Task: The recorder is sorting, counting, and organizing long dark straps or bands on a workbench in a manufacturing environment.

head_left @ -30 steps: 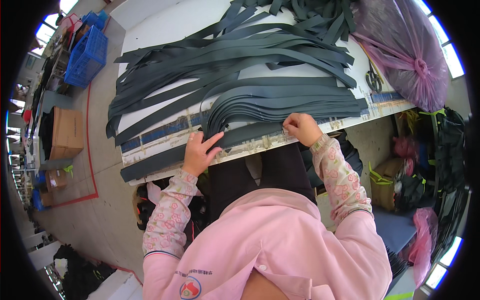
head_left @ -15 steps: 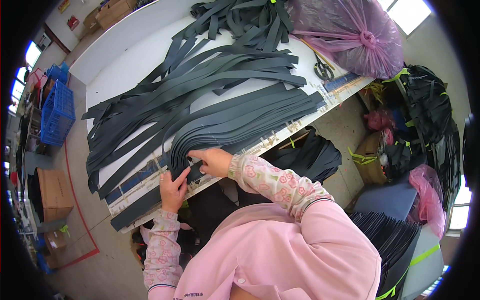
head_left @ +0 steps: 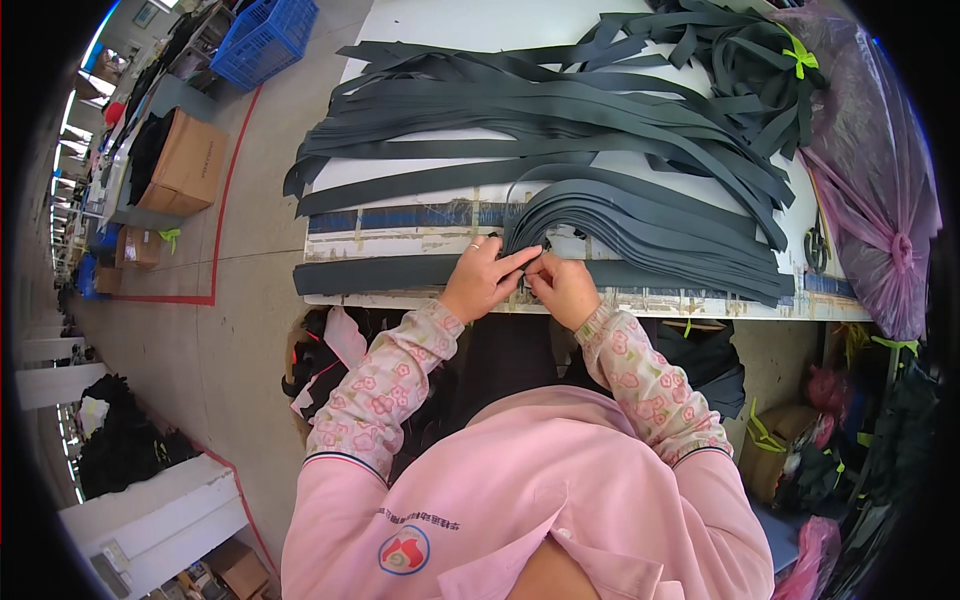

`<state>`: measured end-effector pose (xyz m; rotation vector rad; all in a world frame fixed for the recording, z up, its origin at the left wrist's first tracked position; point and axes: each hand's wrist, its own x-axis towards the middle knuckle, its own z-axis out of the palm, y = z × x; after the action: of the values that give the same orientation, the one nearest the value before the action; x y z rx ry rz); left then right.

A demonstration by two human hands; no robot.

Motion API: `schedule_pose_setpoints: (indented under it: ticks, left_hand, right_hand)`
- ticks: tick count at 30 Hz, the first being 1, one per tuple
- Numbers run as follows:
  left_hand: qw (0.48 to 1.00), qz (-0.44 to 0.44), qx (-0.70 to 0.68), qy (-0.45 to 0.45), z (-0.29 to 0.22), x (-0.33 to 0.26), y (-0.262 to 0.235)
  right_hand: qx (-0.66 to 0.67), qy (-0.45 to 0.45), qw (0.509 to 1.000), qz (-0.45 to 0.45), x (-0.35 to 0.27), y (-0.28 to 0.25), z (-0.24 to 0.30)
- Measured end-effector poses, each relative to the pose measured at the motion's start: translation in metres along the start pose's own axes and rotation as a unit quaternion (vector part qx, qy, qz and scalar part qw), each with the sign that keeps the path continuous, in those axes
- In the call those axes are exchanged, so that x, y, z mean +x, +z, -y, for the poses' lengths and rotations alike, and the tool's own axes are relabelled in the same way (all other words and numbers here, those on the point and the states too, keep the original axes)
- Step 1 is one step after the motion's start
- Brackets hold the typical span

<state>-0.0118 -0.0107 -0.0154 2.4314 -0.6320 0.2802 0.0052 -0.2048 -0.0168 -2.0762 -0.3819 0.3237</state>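
A stack of dark grey fabric straps (head_left: pixel 660 230) lies along the near side of the table, its left end bent over in a curve. My left hand (head_left: pixel 482 278) is closed on that bent end, its fingers pressing the straps together. Close beside it, my right hand (head_left: pixel 564 288) has thumb and index finger pinched at the same end; what is between the fingertips is too small to make out. One flat strap (head_left: pixel 380 274) runs out to the left under my left hand. Behind the stack, more loose straps (head_left: pixel 560 105) stretch across the white table (head_left: pixel 400 178).
Black-handled scissors (head_left: pixel 816 248) lie at the table's right, by a pink plastic bag (head_left: pixel 880 180). A tangled heap of straps (head_left: pixel 765 75) with a bright green tie sits at the back right. On the left floor stand a blue crate (head_left: pixel 265 42) and a cardboard box (head_left: pixel 185 165).
The view has turned, so the table edge now runs level. My right hand has gone from an outstretched index finger on the stack to a pinch at its bent end, beside my left hand.
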Motion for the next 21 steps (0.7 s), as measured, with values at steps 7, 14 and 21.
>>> schedule_pose_setpoints:
  ticks: [7,14,21]
  left_hand:
    - [1.000,0.000,0.001,0.002,0.004,-0.003,-0.001]
    - [1.000,0.009,0.007,-0.001,0.000,0.000,0.002]
    - [1.000,0.001,0.025,0.018,0.002,-0.001,0.002]
  right_hand:
    - [-0.029,0.027,0.999,0.004,0.000,0.009,0.003]
    - [0.091,0.065,0.994,0.014,-0.006,-0.025,-0.026]
    - [0.073,0.121,0.987,-0.075,-0.050,-0.138,-0.071]
